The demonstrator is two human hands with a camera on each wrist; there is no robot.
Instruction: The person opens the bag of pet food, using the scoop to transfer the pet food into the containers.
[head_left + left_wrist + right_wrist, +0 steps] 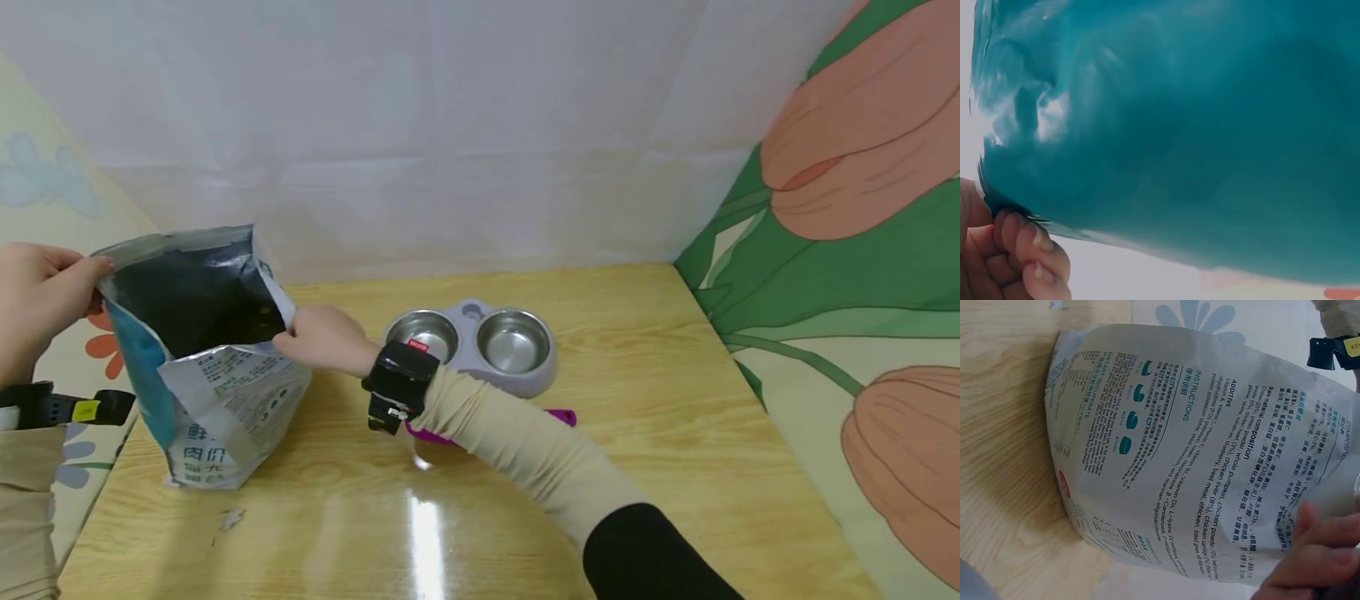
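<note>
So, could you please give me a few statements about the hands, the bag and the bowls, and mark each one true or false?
1. The left hand grips the top edge of the bag. True.
2. The bag is sealed at the top. False: its mouth gapes open.
3. Two metal bowls sit side by side in one pale holder. True.
4. The right hand is dipped into a bowl. False: it is at the right-hand edge of the bag's mouth.
5. The right arm's beige sleeve partly hides a purple object from the head camera. True.
</note>
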